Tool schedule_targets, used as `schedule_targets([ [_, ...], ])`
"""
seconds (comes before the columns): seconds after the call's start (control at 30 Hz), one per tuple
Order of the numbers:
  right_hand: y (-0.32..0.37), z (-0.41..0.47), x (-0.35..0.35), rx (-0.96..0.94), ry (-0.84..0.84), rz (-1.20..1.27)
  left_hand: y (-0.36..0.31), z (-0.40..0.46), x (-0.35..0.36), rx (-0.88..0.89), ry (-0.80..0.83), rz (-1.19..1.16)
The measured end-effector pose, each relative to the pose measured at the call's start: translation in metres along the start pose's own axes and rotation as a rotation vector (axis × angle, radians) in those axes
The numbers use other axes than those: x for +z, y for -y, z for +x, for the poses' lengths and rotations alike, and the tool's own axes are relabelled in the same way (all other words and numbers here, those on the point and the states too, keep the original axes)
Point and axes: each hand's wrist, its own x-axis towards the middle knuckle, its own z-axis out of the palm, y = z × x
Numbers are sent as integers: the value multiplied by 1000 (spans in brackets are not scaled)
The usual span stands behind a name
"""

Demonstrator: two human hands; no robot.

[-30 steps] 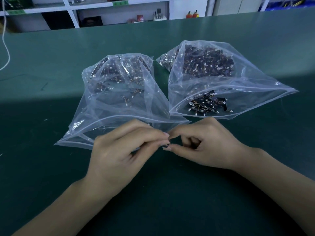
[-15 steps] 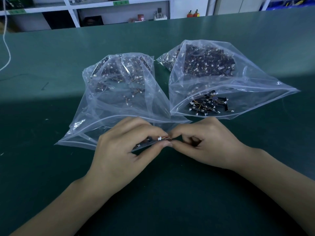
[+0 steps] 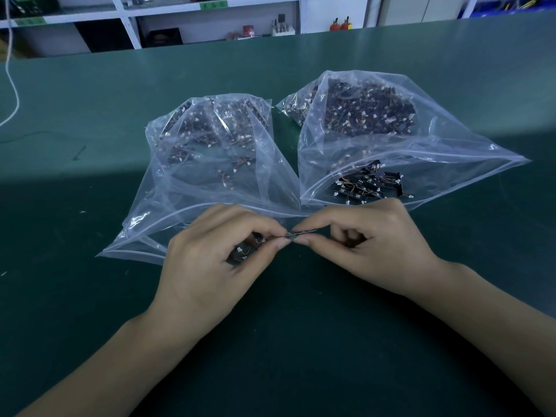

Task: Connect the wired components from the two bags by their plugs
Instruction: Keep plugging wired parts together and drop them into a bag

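Observation:
Two clear plastic bags lie open on the green table, each filled with small dark wired components with white plugs: the left bag (image 3: pixel 168 206) and the right bag (image 3: pixel 451 152). In front of them my left hand (image 3: pixel 210 266) holds a dark component (image 3: pixel 243 251) in its curled fingers and pinches its thin wire (image 3: pixel 288 235) at the tip. My right hand (image 3: pixel 373 248) pinches the other end of the wire, fingertips almost touching the left ones. The plugs themselves are hidden between the fingertips.
The green table (image 3: pixel 90 296) stretches wide around the bags. A white cord (image 3: pixel 12 85) hangs at the far left. White shelving (image 3: pixel 210 13) with small items stands beyond the table's far edge.
The fingertips have drawn slightly apart along the wire. The white plug seen between them half a second ago is now covered, and the dark component shows more in my left palm.

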Motion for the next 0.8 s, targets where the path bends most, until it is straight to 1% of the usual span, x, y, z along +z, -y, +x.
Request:
schedule_targets([
  [0.17, 1, 0, 1, -29, -28, 17, -1, 0, -1, 19, -78, -6],
  [0.63, 1, 0, 2, -30, -27, 65, 1, 0, -2, 50, -18, 34],
  [0.8, 1, -2, 2, -9, -68, 42, 0, 1, -3, 31, -40, 82],
])
